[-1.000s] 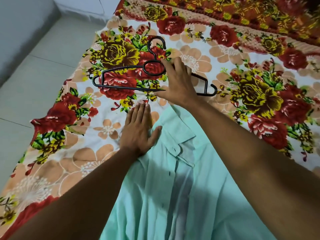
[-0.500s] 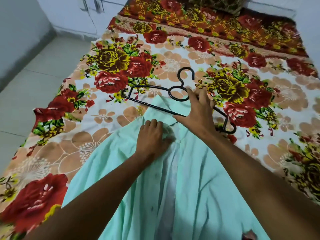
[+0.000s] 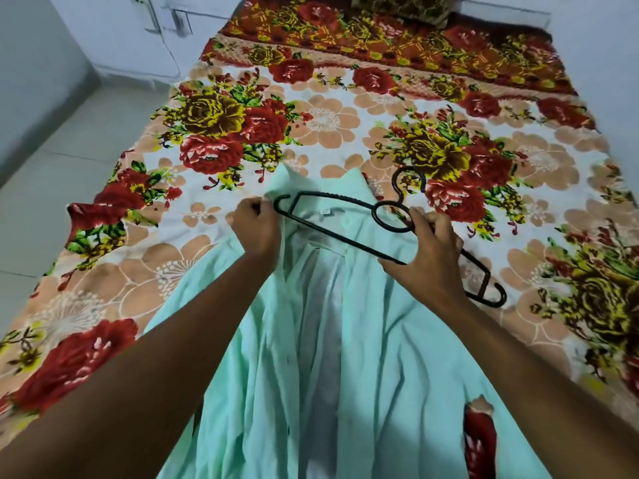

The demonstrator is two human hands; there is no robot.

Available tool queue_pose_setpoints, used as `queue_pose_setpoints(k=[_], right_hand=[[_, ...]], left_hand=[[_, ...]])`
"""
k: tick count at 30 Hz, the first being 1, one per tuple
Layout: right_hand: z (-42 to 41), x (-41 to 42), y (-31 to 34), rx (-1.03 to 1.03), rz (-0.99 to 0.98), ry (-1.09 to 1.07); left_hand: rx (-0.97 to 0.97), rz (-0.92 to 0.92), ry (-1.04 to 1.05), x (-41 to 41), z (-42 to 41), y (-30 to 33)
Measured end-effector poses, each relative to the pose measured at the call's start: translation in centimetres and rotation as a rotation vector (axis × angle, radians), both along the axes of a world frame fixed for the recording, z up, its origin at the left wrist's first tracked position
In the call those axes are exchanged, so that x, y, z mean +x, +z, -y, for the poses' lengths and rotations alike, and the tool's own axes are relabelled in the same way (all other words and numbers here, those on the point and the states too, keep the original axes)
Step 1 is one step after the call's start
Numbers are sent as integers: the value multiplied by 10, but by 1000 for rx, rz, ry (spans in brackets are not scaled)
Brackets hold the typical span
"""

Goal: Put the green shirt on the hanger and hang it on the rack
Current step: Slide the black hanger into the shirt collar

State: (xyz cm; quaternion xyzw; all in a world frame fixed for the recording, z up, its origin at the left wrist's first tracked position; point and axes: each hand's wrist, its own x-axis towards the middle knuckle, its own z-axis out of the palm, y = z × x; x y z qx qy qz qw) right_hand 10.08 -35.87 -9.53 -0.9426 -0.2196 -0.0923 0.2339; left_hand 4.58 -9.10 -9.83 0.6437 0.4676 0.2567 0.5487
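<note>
Wide bed (image 3: 553,188) under a floral sheet, running from the near edge to a dark pillow (image 3: 401,6) at the far end. Spread down its middle, green shirt (image 3: 363,357), front open, collar toward the pillow. Across the collar, tilted, black hanger (image 3: 332,233): left tip just at the left shoulder opening, right tip out over the sheet, hook pointing away. Gripping the hanger near its ring and lower bar, right hand (image 3: 427,257). Pinching the shirt's left collar edge beside the hanger's tip, left hand (image 3: 256,226).
</note>
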Motion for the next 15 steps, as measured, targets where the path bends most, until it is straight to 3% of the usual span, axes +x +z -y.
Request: queue_pose_setpoints(k=[4, 8, 11, 15], right_hand=[[9, -1, -4, -43, -51, -41], [-1, 3, -6, -130, -103, 70], [-35, 8, -4, -116, -102, 169], [-82, 21, -4, -122, -145, 231]], left_hand=[[163, 109, -60, -4, 1, 8], [264, 162, -249, -3, 5, 6], [319, 134, -410, 4, 15, 7], [356, 93, -420, 15, 20, 7]])
